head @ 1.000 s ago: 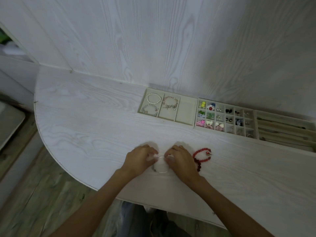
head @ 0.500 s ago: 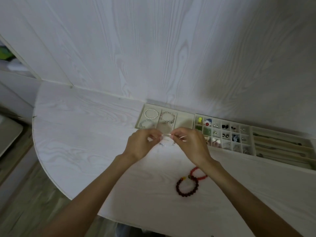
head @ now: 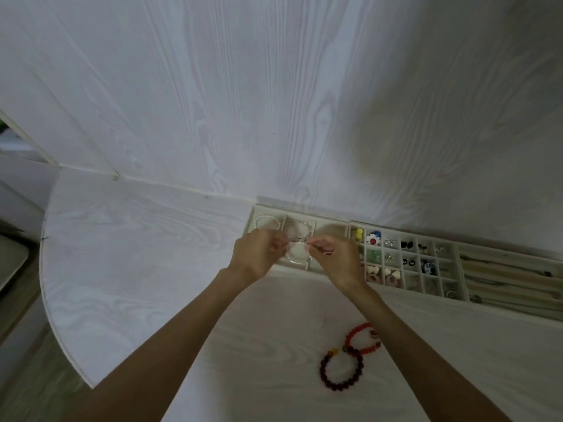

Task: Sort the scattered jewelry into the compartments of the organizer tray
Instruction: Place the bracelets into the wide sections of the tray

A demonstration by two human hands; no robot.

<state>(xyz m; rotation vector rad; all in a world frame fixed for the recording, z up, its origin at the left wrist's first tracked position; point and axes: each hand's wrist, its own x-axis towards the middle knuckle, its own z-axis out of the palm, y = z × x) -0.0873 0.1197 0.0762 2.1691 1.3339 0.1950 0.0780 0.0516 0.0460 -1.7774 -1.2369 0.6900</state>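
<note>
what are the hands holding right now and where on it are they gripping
Both hands hold one thin clear bracelet over the organizer tray. The left hand pinches its left side, the right hand its right side, fingertips only.

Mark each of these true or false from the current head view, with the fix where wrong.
1. Both hands hold a thin clear bracelet above the cream organizer tray. True.
2. The dark maroon beaded bracelet lies in a compartment. False: it lies on the white table.
3. The red beaded bracelet lies on the table. True.
4. The white pearl bracelet is on the table. False: it lies in the tray's leftmost compartment.
5. The left hand rests flat. False: it pinches the clear bracelet, as does the right hand.
</note>
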